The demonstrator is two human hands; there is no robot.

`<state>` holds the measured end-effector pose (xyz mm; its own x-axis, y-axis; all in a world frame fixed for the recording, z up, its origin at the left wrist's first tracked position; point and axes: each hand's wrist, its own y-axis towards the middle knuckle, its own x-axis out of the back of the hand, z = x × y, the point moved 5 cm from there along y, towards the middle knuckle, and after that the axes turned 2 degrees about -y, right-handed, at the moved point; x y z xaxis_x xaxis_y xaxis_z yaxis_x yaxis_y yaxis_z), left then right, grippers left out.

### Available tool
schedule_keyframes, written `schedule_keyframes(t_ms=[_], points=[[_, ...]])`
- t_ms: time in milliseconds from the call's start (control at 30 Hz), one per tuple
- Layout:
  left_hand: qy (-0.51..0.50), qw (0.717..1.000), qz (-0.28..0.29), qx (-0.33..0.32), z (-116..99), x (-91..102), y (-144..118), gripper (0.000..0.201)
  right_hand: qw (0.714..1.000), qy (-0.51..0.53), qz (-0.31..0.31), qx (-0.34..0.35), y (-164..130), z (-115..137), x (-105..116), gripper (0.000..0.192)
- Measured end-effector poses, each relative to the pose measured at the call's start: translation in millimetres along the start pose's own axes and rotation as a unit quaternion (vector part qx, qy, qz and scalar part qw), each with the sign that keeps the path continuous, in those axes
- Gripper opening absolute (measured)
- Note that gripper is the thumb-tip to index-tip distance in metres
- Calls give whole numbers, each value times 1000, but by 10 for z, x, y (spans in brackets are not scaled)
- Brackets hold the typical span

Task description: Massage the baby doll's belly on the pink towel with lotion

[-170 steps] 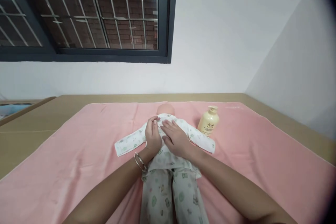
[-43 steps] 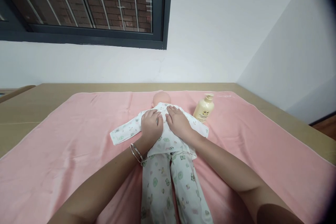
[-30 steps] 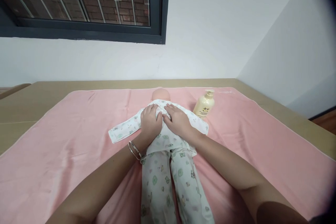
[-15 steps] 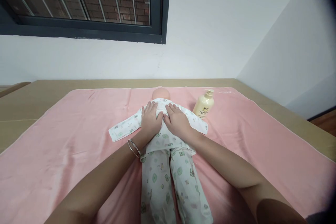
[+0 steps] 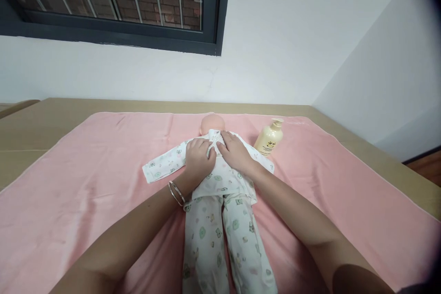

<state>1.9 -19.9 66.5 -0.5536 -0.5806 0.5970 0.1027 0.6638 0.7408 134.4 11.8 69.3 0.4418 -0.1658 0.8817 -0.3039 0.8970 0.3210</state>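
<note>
A baby doll point(image 5: 212, 123) lies stretched out, its head at the far end. It wears a white long-sleeved shirt point(image 5: 220, 186) and matching trousers point(image 5: 206, 234) with small green prints. My left hand point(image 5: 199, 160), with two bangles at the wrist, rests on the left side of the doll's chest. Its fingers are bent into the shirt cloth and the thumb lies near the middle; the fingertips are hidden. On the other side of the chest my right hand point(image 5: 236, 152) lies flat, fingers stretched toward the collar, holding nothing.
A cream pump bottle point(image 5: 269, 138) lies tilted beside the doll's sleeve on the right. Under everything is a pink sheet point(image 5: 113, 156) spread over a tan surface point(image 5: 31, 133). A white wall point(image 5: 268, 46) and a dark-framed barred window point(image 5: 210, 39) stand behind.
The fingers of my left hand have curled from a stretched position. My right hand has shifted slightly up toward the collar, and more of the doll's head and neck shows.
</note>
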Motion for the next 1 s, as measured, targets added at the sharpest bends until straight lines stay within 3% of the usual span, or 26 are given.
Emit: schedule_keyframes(t_ms=[133,267,433,533,667,833,1000], points=[[11,999,-1,34,-2,28,-8,18,999,-33,-4,17,-81,89,4,54],[4,995,21,99,64,-12,2,31,995,-99,-8,31,-265,284,39,52],[-13,994,72,79,86,-100,31,41,989,-138,-5,56,-391,437,112,46],[-14,995,79,59,78,-115,36,39,995,-96,-7,24,-342,378,168,38],[-10,998,42,42,62,-83,14,34,998,-55,-19,-14,-205,223,147,43],[3,998,17,53,51,-45,-24,32,1000,-17,-19,5,-60,57,11,56],[23,995,41,90,79,-75,-16,39,999,-17,-21,23,-42,34,-14,52]])
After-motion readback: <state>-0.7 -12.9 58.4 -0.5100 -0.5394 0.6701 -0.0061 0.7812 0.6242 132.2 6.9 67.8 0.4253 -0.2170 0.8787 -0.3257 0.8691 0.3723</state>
